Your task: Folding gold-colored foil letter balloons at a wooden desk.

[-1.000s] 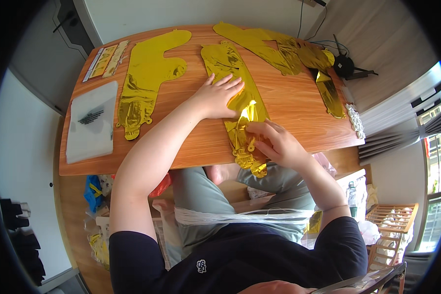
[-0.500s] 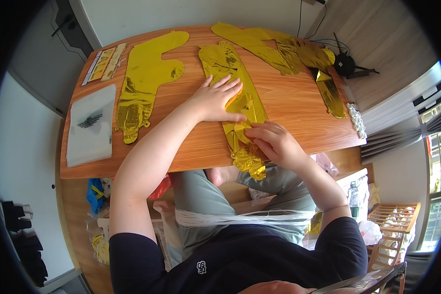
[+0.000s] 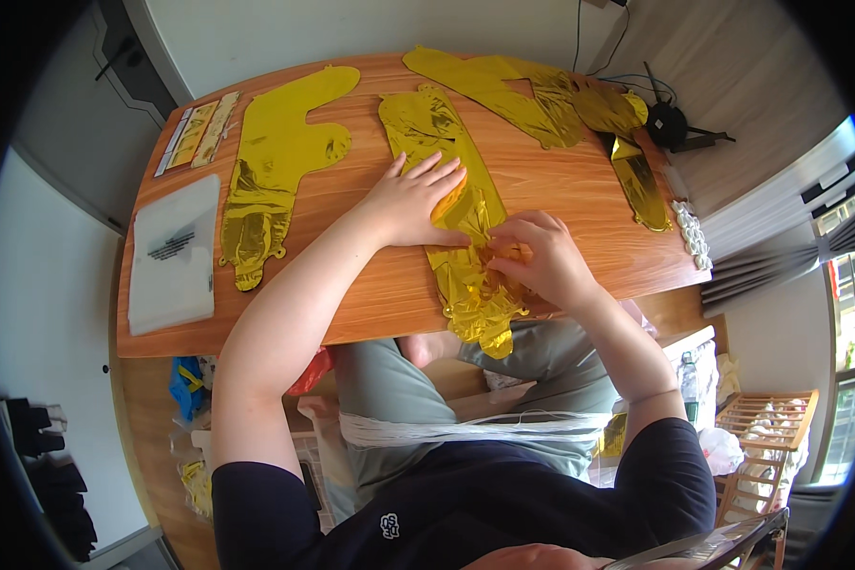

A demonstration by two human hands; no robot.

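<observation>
wood-grained orange-brown table (image 3: 589,209) supports a long, crinkled gold-foil balloon (image 3: 483,199) overhanging its near edge; left hand (image 3: 413,204), fingers wide, presses it, likely for steadiness; right hand (image 3: 546,256), fingers narrowly curled, grip unclear.

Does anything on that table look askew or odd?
Yes: the middle gold foil shape, under the left hand, is crumpled at its near end, which juts past the table's edge. The left foil shape lies flatter.
</observation>
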